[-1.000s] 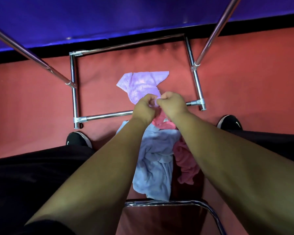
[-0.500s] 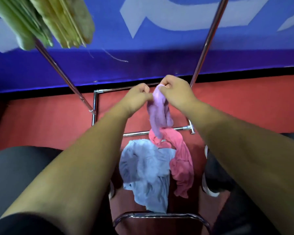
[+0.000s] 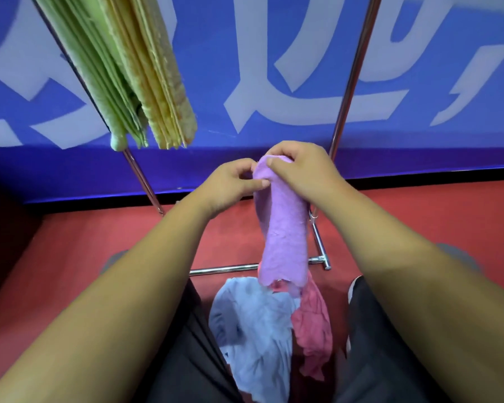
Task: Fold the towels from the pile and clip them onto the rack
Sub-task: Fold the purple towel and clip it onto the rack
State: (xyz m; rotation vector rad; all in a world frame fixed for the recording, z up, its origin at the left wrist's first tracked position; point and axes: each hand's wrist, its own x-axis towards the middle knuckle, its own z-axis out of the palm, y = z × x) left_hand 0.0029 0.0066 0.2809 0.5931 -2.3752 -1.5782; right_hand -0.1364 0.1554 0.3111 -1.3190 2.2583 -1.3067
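Both hands are up at frame centre, close together, pinching the top edge of the purple towel (image 3: 284, 237). The left hand (image 3: 230, 184) has thumb & forefinger nipped on the left side of that edge. The right hand (image 3: 300, 170) curls over the top from the right, thumb pressed on the cloth's front. The towel hangs straight down from the grip, long axis vertical, bunched into a narrow strip rather than a neat fold. Its ragged bottom edge dangles just above the pile at lower centre: a light blue towel (image 3: 253, 330) w/ a pink towel (image 3: 312, 324) beside it on the right.

Two chrome rack poles slant up out of frame, the left upright (image 3: 141, 175) & the right upright (image 3: 352, 77), w/ a base bar (image 3: 224, 269) across the red floor (image 3: 85, 242) behind the pile. Green towels (image 3: 99, 68) & yellow towels (image 3: 157, 82) already hang folded at upper left. The top rail & any clips are out of view, so I can't tell where a free spot is.

My read: the fold isn't done, and the strip wants squaring up first. After that it goes up & left, since the hung towels sit that way from the hands. The left hand is the nearer one to them.
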